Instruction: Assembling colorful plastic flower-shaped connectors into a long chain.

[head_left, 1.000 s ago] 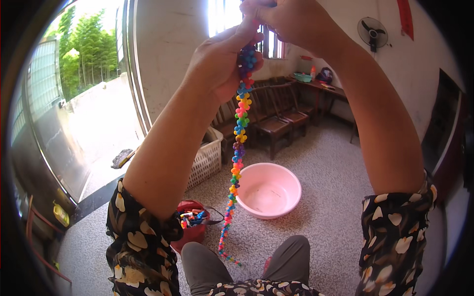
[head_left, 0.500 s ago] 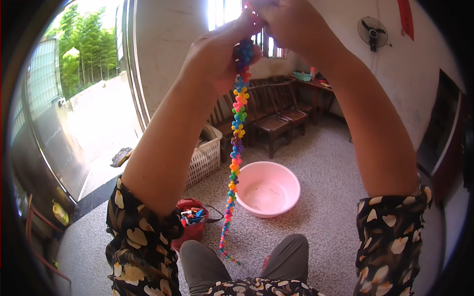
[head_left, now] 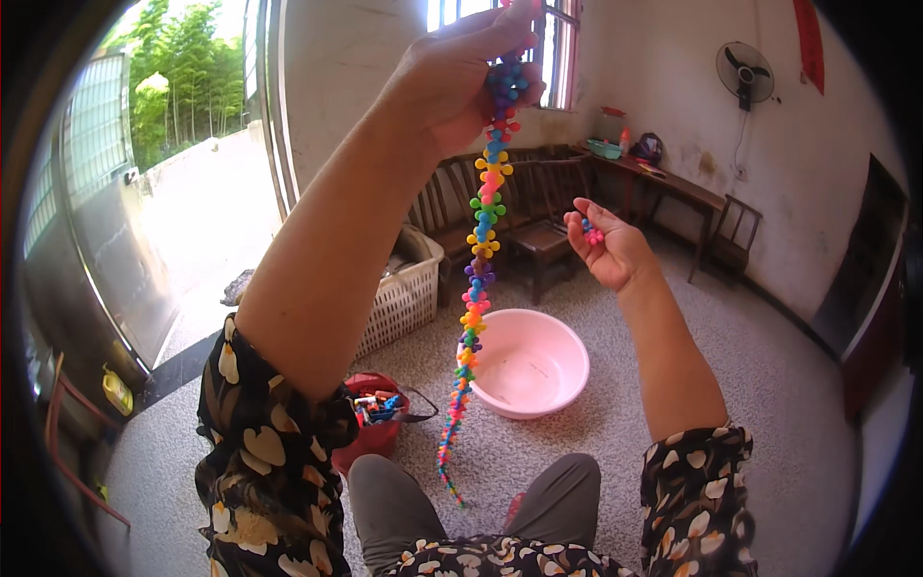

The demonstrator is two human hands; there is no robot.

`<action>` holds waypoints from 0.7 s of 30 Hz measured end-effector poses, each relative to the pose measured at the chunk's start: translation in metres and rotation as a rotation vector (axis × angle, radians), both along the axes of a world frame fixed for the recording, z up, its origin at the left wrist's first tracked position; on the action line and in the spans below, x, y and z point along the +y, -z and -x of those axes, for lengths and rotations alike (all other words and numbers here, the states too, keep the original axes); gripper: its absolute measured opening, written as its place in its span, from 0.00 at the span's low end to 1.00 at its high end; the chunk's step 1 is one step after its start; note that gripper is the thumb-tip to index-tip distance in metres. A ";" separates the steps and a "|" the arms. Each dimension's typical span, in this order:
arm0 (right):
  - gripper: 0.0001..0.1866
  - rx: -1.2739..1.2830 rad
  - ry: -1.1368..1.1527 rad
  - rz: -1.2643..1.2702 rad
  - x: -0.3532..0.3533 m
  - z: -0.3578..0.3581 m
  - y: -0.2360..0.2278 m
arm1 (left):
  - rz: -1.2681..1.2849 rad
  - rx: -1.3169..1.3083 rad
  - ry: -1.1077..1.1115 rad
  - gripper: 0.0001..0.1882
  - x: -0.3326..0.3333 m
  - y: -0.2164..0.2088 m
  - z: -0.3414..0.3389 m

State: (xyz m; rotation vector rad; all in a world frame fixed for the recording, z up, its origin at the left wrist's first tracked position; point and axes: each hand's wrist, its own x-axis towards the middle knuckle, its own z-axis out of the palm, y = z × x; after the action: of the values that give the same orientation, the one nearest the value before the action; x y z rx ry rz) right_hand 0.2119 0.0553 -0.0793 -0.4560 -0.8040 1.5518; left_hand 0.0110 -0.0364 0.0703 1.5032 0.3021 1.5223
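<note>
High up at the top of the view, my left hand (head_left: 461,82) grips the upper end of a long chain of colourful plastic linking pieces (head_left: 483,245). The chain hangs down past the pink basin toward my knees, its lower tip dangling. My right hand (head_left: 613,252) is apart from it, to the right and lower, with fingers curled around a few small blue and pink linking pieces (head_left: 591,231). Between my left leg and the basin's left side stands a red bag (head_left: 370,442) holding several coloured pieces (head_left: 380,406).
On the speckled floor sits a pink basin (head_left: 567,380); behind it are a white laundry basket (head_left: 399,303) and wooden chairs (head_left: 538,240). A table (head_left: 683,183) runs along the right wall, below a wall fan (head_left: 745,72). An open doorway lies at left.
My right hand has come away from the chain's top and moved down and right, with small pieces in it. My left hand still holds the chain up, slightly farther right.
</note>
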 end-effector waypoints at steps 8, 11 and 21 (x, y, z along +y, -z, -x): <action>0.08 -0.106 -0.076 0.015 -0.003 -0.010 -0.017 | 0.029 0.016 -0.175 0.20 -0.028 0.008 -0.008; 0.08 -0.154 -0.077 -0.109 -0.013 0.004 -0.047 | 0.103 -0.012 -0.151 0.20 -0.005 0.011 0.005; 0.14 -0.766 0.244 -0.726 -0.047 0.036 -0.145 | 0.066 -0.053 -0.151 0.18 -0.009 0.034 -0.001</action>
State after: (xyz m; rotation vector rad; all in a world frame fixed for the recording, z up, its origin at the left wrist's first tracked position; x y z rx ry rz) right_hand 0.1757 0.0083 0.0652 -0.5739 -1.7400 0.7412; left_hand 0.0124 -0.0453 0.0365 1.4121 0.4393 1.6519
